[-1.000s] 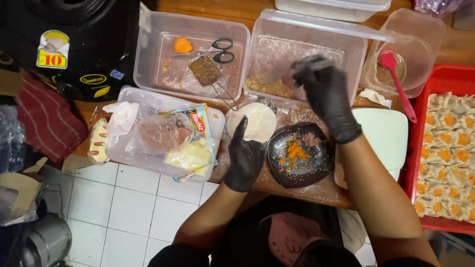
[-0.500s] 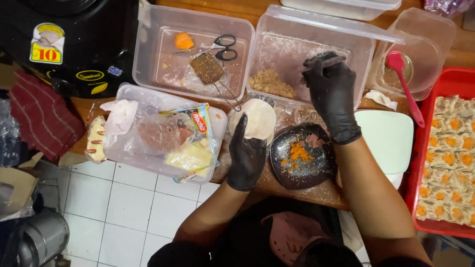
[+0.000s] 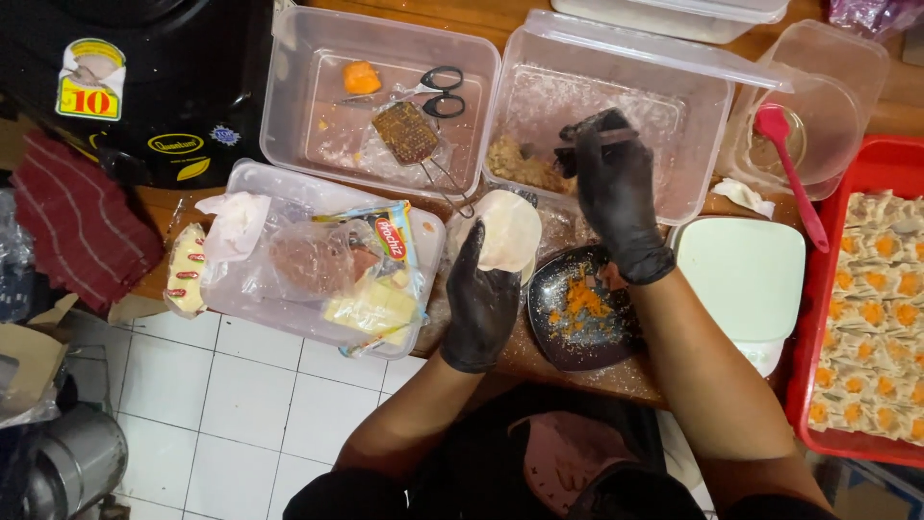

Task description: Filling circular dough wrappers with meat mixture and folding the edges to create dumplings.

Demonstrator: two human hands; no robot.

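A lidded clear plastic box (image 3: 318, 260) of wrapped packets sits at the left edge of the wooden surface (image 3: 539, 361). Just right of it, the black-gloved left hand (image 3: 481, 289) cups a round pale dough wrapper (image 3: 510, 229) on its loosely curled fingers. Beside it lies a dark round plate (image 3: 582, 308) dusted with orange crumbs. Above, the black-gloved right hand (image 3: 611, 183) closes around a thin dark stick, dipping into a clear rectangular tub (image 3: 616, 96) beside brown minced filling (image 3: 525, 166). At far right, a red tray (image 3: 871, 154) holds rows of orange-topped dumplings (image 3: 871, 318).
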